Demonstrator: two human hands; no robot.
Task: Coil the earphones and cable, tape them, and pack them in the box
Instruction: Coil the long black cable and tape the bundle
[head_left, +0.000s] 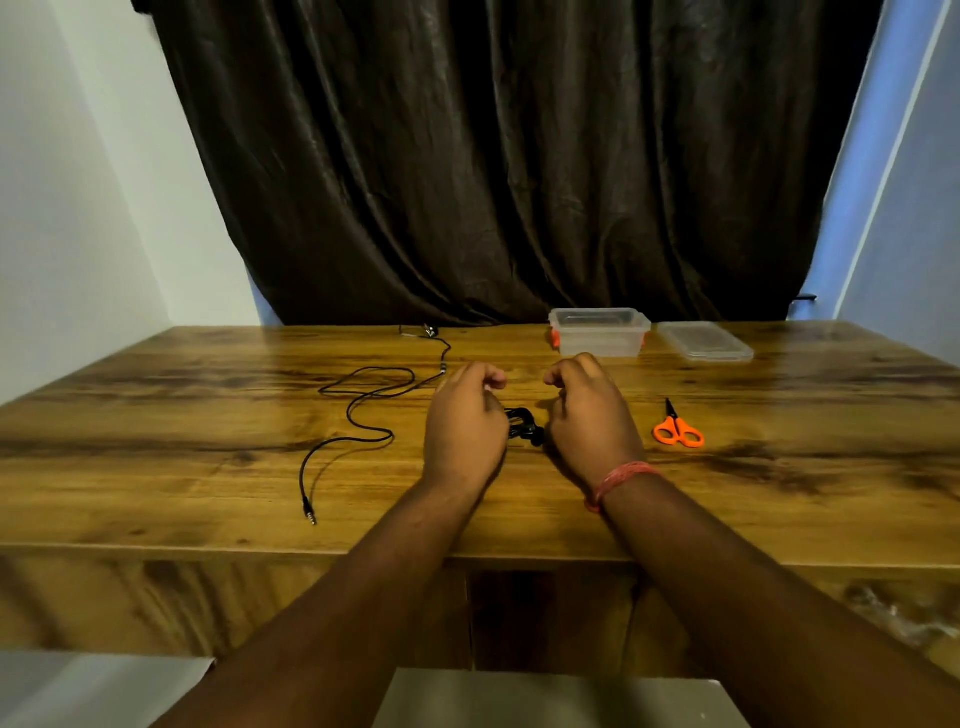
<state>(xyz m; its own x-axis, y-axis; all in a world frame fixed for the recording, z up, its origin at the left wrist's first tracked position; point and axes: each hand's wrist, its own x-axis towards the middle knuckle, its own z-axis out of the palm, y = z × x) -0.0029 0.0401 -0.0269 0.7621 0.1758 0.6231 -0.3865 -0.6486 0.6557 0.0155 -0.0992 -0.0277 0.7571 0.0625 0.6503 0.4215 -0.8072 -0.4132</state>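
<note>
Left hand (464, 423) and right hand (589, 415) hover, fingers curled, over the earphones (524, 426) left of the scissors (678, 428); grip unclear. Even, loose loops would suit taping.

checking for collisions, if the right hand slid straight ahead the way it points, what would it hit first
Probably the clear plastic box, open and straight beyond the right hand at the table's far edge. Bare wood lies between them, though depth is hard to judge from this view.
</note>
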